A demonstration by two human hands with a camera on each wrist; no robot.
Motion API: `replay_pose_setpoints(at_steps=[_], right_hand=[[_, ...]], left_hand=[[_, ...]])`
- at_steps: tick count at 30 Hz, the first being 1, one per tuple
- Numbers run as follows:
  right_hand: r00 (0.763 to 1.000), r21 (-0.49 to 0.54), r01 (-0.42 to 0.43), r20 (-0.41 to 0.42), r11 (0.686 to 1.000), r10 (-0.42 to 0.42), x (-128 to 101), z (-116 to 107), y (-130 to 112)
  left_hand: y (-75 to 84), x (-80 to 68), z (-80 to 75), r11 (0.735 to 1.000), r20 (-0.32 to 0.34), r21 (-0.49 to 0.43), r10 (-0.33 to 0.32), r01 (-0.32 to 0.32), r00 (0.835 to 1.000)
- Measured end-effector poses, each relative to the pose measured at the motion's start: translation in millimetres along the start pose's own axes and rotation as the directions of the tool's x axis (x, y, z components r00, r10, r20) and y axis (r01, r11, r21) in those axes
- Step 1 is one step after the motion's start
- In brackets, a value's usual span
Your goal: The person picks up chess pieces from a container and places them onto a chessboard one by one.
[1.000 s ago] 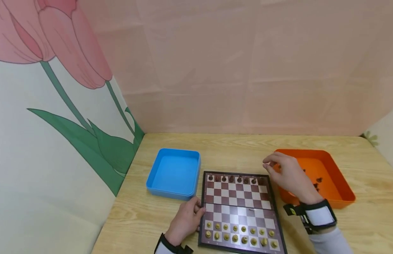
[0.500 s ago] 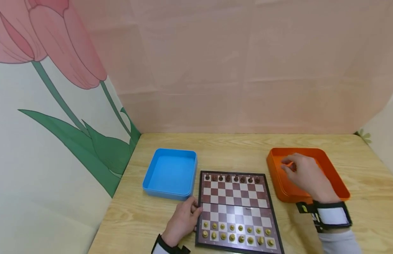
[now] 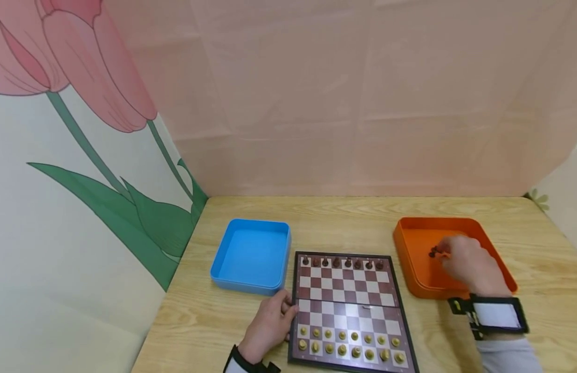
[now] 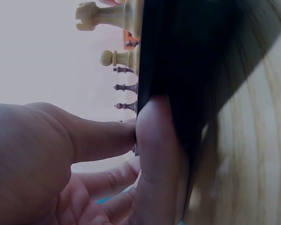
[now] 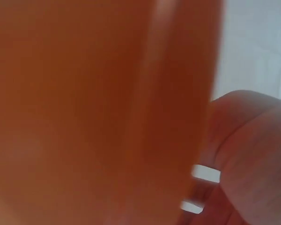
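Left hand steadies chessboard, right hand in orange tray on a dark piece.

Near edge: left hand (image 3: 269, 326) rests against the left rim of the chessboard (image 3: 349, 311), thumb and fingers pressed on the edge, not curled round it. Light pieces (image 3: 349, 344) fill the two nearest ranks; dark pieces (image 3: 342, 262) line the far rank. Right of the board, right hand (image 3: 470, 264) reaches into the orange tray (image 3: 412, 259), fingertips pinching a dark chess piece (image 3: 434, 252) inside the tray. Blue tray (image 3: 251, 254) sits just left of the board's far corner. All on the wooden table (image 3: 344, 217); right wrist view is an orange blur.
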State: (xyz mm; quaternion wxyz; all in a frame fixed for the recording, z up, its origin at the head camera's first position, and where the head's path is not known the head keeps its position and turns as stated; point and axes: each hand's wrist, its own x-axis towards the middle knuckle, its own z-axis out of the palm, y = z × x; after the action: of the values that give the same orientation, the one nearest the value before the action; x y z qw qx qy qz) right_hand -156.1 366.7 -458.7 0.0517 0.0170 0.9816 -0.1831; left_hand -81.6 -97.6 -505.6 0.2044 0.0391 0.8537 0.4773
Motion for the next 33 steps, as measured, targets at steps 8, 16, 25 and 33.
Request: replay_pose_setpoints(at_steps=[8,16,25,33], right_hand=[[1.000,0.011,-0.009,0.008,1.000,0.009,2.2,3.6,8.2],[0.999,-0.004,-0.047,0.006,0.999,0.047,4.2,7.0,16.9],[0.996,-0.006,-0.086,0.025,0.996,0.086,4.0,6.4,17.0],[0.999,-0.003,-0.033,-0.026,0.999,0.033,1.1,3.7,12.3]], left_hand=[[-1.2,-1.8,-0.6,0.999,-0.010,-0.009,0.042,-0.042,0.999],[-0.4,-2.0,-0.1,1.000,-0.001,-0.020,0.022,-0.022,1.000],[0.2,-1.8,-0.3,1.000,-0.002,-0.016,0.013,-0.013,1.000],[0.3,-1.7,-0.4,1.000,0.001,-0.021,0.000,0.000,1.000]])
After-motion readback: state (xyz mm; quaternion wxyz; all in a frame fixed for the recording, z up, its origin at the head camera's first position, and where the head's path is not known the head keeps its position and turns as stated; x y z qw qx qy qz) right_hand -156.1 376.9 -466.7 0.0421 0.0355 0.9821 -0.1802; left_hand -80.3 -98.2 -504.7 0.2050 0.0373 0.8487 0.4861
